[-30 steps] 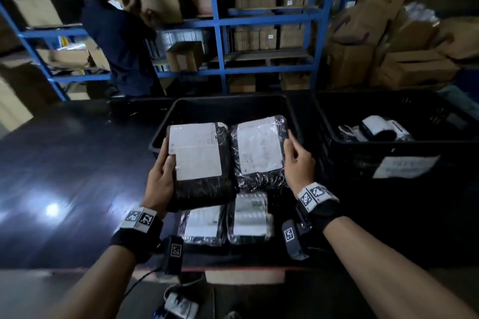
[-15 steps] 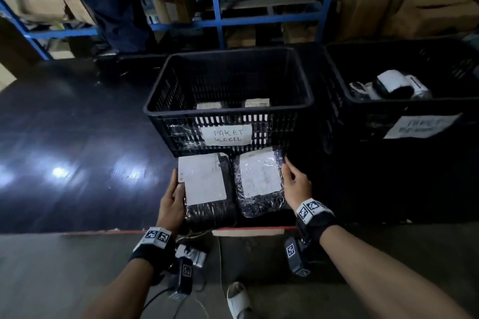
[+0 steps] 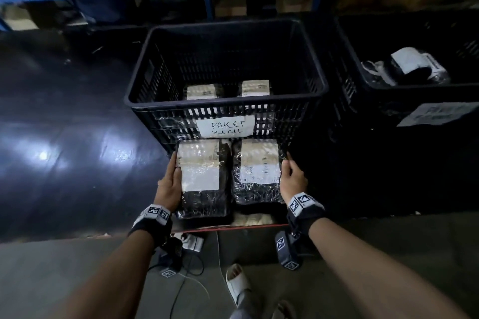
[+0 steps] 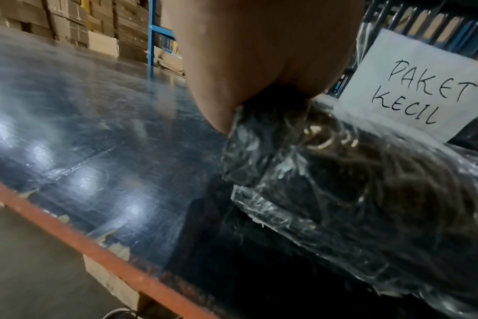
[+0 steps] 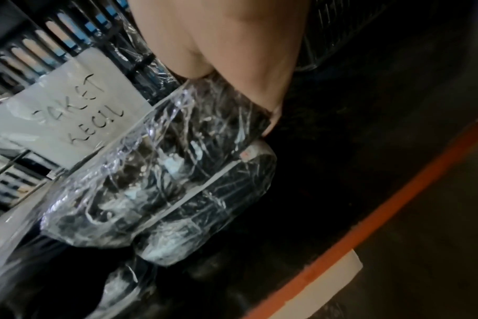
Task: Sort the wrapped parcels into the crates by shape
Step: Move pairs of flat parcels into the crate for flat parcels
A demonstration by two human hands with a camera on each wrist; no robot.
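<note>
Two black film-wrapped flat parcels, left [image 3: 204, 179] and right [image 3: 256, 171], are clamped side by side by left hand [image 3: 168, 186] and right hand [image 3: 293, 181]; two more [image 3: 204, 91] are seen in the black slatted crate [image 3: 145, 101].

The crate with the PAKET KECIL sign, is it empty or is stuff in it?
Not empty. In the head view, two wrapped parcels lie at the bottom of the crate, against its near wall; most of its floor looks bare.
</note>
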